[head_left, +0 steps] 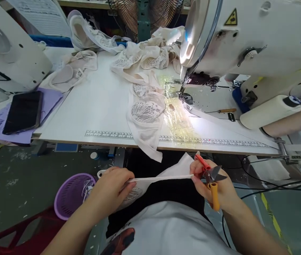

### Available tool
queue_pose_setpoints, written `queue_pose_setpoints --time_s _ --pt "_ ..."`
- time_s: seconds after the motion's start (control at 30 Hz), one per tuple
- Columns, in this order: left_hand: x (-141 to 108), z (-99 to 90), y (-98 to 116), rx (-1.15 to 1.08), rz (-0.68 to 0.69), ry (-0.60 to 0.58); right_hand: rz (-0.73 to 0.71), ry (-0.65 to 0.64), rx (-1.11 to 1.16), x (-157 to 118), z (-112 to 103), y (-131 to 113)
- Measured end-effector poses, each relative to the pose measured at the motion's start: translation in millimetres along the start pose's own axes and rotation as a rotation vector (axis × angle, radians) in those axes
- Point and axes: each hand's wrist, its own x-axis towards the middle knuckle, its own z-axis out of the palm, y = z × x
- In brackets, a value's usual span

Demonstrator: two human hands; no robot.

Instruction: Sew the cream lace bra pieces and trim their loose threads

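Note:
A white lace bra [163, 176] is stretched over the lap, its edge pulled into a straight band. My left hand [113, 187] is closed on the band's left part, with a lace cup [134, 194] hanging below the fingers. At the other end, my right hand [206, 177] pinches the edge between thumb and fingertips. Thread snips [212, 179] with a red and an orange handle also sit in my right hand, blades apart and pointing right, away from the fabric. Another lace bra [146, 109] lies on the sewing table [102, 106], its end hanging over the front edge.
A sewing machine [246, 39] stands at right, with thread cones [269, 111] beside it. More bras [150, 53] lie at the back before a fan [145, 17]. A phone [24, 111] rests on purple paper at left. Below are a purple basket [69, 194] and cables [272, 186].

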Motion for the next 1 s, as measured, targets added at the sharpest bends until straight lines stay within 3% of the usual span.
queue_pose_setpoints --time_s 0.27,0.37,0.53,0.63,0.83,1.0 --pt "1.5 5.6 14.9 0.012 0.025 -0.040 0.040 0.098 -0.380 5.9 -10.0 1.4" --pt "5.5 8.2 22.8 0.072 0.094 -0.064 0.028 0.087 -0.370 13.1 -0.7 -10.7" --pt "10.9 15.0 33.6 0.174 0.207 -0.034 0.026 -0.356 -0.188 27.1 42.0 -22.6" --pt "10.4 18.0 35.5 0.219 0.250 0.028 0.048 -0.487 -0.279 34.5 61.5 -19.2" --pt "-5.5 13.7 11.7 0.255 0.219 0.058 0.059 -0.509 -0.184 33.4 62.1 -12.0" --pt "-26.2 0.6 -20.6 0.015 0.100 0.071 0.087 -0.510 -0.136 30.6 57.9 -9.0"
